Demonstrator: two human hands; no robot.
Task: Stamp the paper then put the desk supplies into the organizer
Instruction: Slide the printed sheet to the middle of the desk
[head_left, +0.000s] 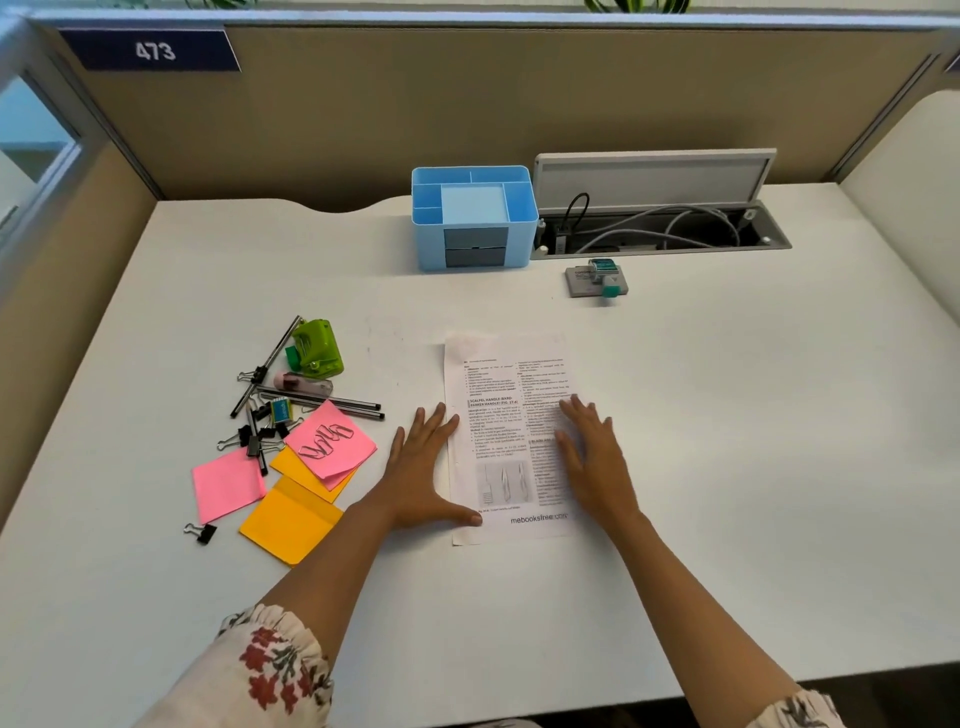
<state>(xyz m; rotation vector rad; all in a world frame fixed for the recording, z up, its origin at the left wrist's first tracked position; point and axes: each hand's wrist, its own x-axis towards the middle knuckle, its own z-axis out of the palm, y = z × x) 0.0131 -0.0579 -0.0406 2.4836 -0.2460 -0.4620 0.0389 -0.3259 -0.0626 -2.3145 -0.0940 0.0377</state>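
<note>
Your left hand (423, 470) lies flat with fingers straight, thumb on the left edge of the printed paper (511, 441); your right hand (592, 457) presses flat on its right half, grasping nothing. The stamp (605, 278) sits well beyond, near the blue organizer (472, 215); the supplies pile (291, 415) lies left.

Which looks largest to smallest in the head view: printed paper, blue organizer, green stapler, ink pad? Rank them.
1. printed paper
2. blue organizer, though it sits farther from the camera
3. green stapler and ink pad: too alike to rank
</note>
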